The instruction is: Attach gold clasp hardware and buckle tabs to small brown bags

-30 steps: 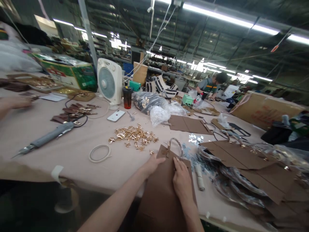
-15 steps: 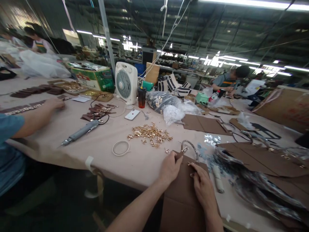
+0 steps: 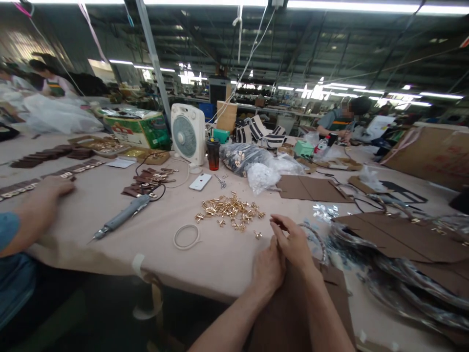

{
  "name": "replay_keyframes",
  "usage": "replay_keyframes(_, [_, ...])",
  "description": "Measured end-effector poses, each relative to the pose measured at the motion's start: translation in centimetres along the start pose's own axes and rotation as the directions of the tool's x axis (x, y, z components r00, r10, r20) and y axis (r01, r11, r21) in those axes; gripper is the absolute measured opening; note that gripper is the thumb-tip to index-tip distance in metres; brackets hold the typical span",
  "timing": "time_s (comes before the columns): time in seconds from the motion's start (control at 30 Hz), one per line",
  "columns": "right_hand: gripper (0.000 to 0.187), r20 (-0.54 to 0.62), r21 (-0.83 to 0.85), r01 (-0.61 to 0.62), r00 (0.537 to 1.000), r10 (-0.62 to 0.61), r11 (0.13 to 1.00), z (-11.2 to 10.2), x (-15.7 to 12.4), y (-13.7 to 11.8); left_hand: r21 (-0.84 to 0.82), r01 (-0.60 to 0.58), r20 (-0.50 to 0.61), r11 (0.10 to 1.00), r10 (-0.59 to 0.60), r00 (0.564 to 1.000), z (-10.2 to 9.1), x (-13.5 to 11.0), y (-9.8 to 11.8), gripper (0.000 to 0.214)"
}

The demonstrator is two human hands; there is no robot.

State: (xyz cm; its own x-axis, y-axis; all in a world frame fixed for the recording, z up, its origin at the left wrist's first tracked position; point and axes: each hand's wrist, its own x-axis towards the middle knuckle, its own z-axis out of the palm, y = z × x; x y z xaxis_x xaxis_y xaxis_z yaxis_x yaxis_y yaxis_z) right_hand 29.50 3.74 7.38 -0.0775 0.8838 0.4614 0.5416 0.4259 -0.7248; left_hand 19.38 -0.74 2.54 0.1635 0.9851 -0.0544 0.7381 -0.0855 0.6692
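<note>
A flat brown panel (image 3: 337, 296) lies at the table's front edge, partly under my forearms. A curved cord-like handle (image 3: 318, 238) rises at its top end. My left hand (image 3: 269, 266) is closed at the panel's upper left corner, its fingertips largely hidden behind the right hand. Crossing over it, my right hand (image 3: 294, 240) has its fingers curled together; anything between them is too small or hidden to name. A single gold metal fitting (image 3: 258, 235) lies just left of my right fingertips. Beyond it spreads a pile of gold fittings (image 3: 230, 208).
Left of the pile are a tape roll (image 3: 186, 237), a grey electric screwdriver (image 3: 122, 217) and a phone (image 3: 200, 182). A fan (image 3: 188, 134) and a dark cup (image 3: 213, 155) stand behind. More brown panels (image 3: 381, 234) lie right. A co-worker's hand (image 3: 47, 200) reaches in at left.
My right hand has moved up and left from the panel's fittings, across my left hand. The handle has tilted right. The co-worker's hand has shifted left and down.
</note>
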Motion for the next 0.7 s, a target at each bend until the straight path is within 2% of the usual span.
replay_keyframes(0.07, [0.03,0.156,-0.025,-0.032,0.987,0.035,0.999,0.9,2.2,0.7,-0.01,0.024,0.007,1.0,-0.024,1.0,-0.1,0.2,-0.1,0.047])
replay_keyframes(0.13, [0.029,0.318,-0.068,-0.049,0.946,0.068,0.997,1.8,4.0,1.7,-0.016,0.045,0.001,0.999,-0.045,0.999,-0.2,0.3,-0.1,0.048])
replay_keyframes(0.23, [0.029,0.462,-0.181,-0.006,0.882,0.09,0.984,3.5,5.9,3.3,-0.029,0.054,-0.013,0.998,-0.055,0.998,-0.5,0.5,-0.2,0.045])
replay_keyframes(0.33, [0.034,0.481,-0.323,0.053,0.869,0.116,0.945,5.5,6.8,4.2,-0.045,0.07,0.019,0.997,-0.069,0.997,-0.7,0.6,-0.3,0.039])
replay_keyframes(0.47, [0.03,0.465,-0.351,0.079,0.88,0.1,0.933,7.4,7.1,4.4,-0.05,0.09,0.06,0.995,-0.087,0.994,-0.8,0.6,-0.5,0.04])
replay_keyframes(0.6, [0.02,0.44,-0.325,0.122,0.897,0.036,0.938,7.7,7.3,3.8,-0.044,0.066,0.074,0.997,-0.062,0.995,-0.7,0.8,-0.7,0.04])
replay_keyframes(0.7, [0.019,0.344,-0.417,0.047,0.933,0.11,0.908,7.4,7.8,3.7,-0.047,0.037,0.062,0.998,-0.034,0.997,-0.6,0.9,-0.7,0.039])
